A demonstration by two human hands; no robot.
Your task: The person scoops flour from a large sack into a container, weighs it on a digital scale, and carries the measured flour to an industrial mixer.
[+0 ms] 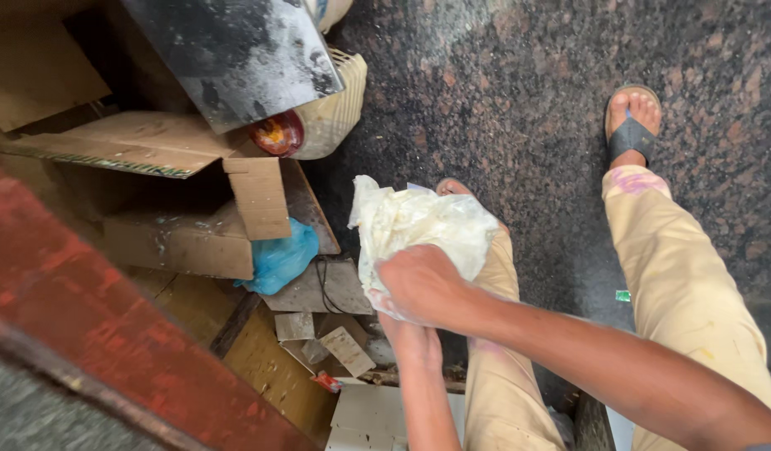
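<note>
Both hands are closing on one crumpled white plastic bag [419, 224]. Right hand [420, 284] is gripping its lower end from above; left hand [412, 336] is clutching underneath.

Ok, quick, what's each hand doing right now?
Right hand: closed on the crumpled whitish plastic bag, gripping it from above.
Left hand: mostly hidden under the right hand; it touches the bag's underside, but its grip cannot be told.

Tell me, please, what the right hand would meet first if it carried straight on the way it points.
Probably the blue bag by the cardboard box; the right hand, gripping a crumpled pale bag, points left. Depth is unclear.
</note>
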